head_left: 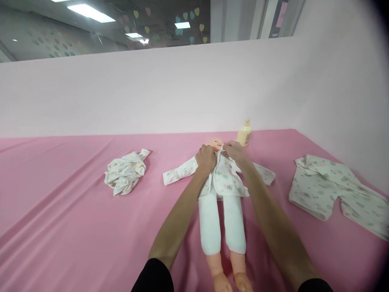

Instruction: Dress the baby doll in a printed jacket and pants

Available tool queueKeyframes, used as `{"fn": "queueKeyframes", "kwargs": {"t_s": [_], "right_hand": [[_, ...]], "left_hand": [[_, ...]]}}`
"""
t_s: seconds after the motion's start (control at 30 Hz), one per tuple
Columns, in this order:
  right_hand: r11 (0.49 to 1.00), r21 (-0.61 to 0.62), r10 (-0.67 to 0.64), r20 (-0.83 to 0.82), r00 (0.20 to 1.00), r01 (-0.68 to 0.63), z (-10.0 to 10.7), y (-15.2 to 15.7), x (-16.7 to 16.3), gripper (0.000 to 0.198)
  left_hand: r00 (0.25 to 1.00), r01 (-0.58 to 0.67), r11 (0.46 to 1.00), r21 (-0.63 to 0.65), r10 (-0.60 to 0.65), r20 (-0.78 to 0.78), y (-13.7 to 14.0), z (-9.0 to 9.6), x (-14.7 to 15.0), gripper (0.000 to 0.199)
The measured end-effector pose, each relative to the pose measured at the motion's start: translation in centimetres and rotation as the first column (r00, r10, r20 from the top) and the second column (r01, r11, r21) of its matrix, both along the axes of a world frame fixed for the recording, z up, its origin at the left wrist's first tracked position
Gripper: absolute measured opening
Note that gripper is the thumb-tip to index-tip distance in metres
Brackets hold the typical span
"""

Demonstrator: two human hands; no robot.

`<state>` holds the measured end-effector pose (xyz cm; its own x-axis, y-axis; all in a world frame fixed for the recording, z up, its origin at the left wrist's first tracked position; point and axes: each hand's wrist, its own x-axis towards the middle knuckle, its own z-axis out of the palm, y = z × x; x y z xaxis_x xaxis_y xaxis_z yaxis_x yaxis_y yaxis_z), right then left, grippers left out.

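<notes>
A baby doll (209,225) in white leggings lies on its back with its feet toward me. It wears a white printed baby jacket (227,178), with both sleeves spread out to the sides. My left hand (206,158) is closed at the jacket's collar, on the left of the doll's neck. At the collar's right side, my right hand (234,151) pinches the jacket's edge just under the doll's chin. The fingertips of both hands are partly hidden. Most of the doll's head is out of sight behind my hands.
A pink sheet (75,235) covers the table. On the left lies a crumpled white printed garment (126,172). Printed baby pants (337,186) are spread at the right. A pale yellow pump bottle (244,134) stands by the white wall (146,93) at the back.
</notes>
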<state>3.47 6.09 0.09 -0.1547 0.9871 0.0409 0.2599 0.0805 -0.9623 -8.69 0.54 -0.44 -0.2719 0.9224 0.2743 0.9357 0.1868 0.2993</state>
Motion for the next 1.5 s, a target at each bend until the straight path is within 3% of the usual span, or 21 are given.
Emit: {"fn": "queueKeyframes", "kwargs": {"t_s": [0.23, 0.37, 0.5, 0.6, 0.87, 1.23, 1.5], "right_hand": [[0.999, -0.006, 0.034, -0.069, 0.997, -0.035, -0.2, 0.2, 0.0, 0.009], [0.998, -0.010, 0.060, -0.071, 0.996, -0.061, -0.2, 0.3, 0.1, 0.008], [0.995, -0.022, 0.096, -0.063, 0.993, -0.098, -0.3, 0.2, 0.3, 0.006], [0.990, -0.031, 0.132, -0.066, 0.989, -0.135, -0.3, -0.1, 0.3, 0.005], [0.987, -0.023, 0.154, -0.093, 0.984, -0.156, -0.4, -0.6, -0.9, 0.011], [0.995, 0.014, 0.095, -0.060, 0.994, -0.094, -0.8, -0.5, -1.6, 0.009], [0.980, 0.066, 0.192, -0.020, 0.981, -0.190, -0.6, -0.7, -1.4, 0.009]], "left_hand": [[0.999, -0.011, 0.999, 0.052, 0.010, 0.031, -0.6, -0.5, -0.6, 0.028], [0.979, 0.002, 0.996, 0.093, -0.021, 0.203, -0.6, -0.7, -1.2, 0.029], [0.899, 0.022, 0.980, 0.198, -0.106, 0.424, -0.1, -1.0, -2.1, 0.019], [0.849, 0.029, 0.969, 0.246, -0.154, 0.505, 0.2, -1.3, -2.3, 0.011], [0.891, 0.089, 0.926, 0.368, -0.239, 0.385, 0.1, -2.0, -1.7, 0.017], [0.891, 0.120, 0.912, 0.393, -0.273, 0.362, -0.1, -2.0, -1.5, 0.018], [0.892, 0.138, 0.891, 0.433, -0.301, 0.336, 0.1, -2.5, -1.7, 0.020]]}}
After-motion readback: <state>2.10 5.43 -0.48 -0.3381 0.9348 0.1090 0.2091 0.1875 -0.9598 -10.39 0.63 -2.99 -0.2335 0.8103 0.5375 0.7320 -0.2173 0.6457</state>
